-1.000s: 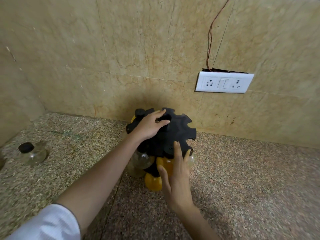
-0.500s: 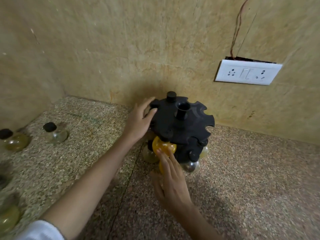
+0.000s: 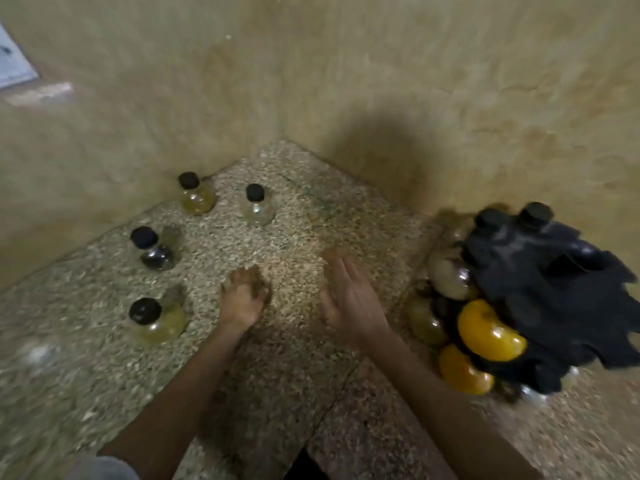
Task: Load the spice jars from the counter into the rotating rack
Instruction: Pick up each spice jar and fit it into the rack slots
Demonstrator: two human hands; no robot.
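The black rotating rack stands at the right against the wall, with several jars hanging in it, two of them bright yellow. Several black-capped jars stand loose on the counter at the left: a yellowish jar near the corner, a clear jar, a dark-filled jar and a pale yellow jar nearest me. My left hand hovers over the counter, fingers curled and blurred, holding nothing. My right hand is spread flat and empty, left of the rack.
The speckled granite counter meets beige tiled walls in a corner. A white panel shows on the left wall at the frame's edge. A dark gap lies at the counter's front between my arms.
Both hands have left the rack and moved left over the counter. The view has swung left, so the loose jars are now in sight and the rack sits at the right edge.
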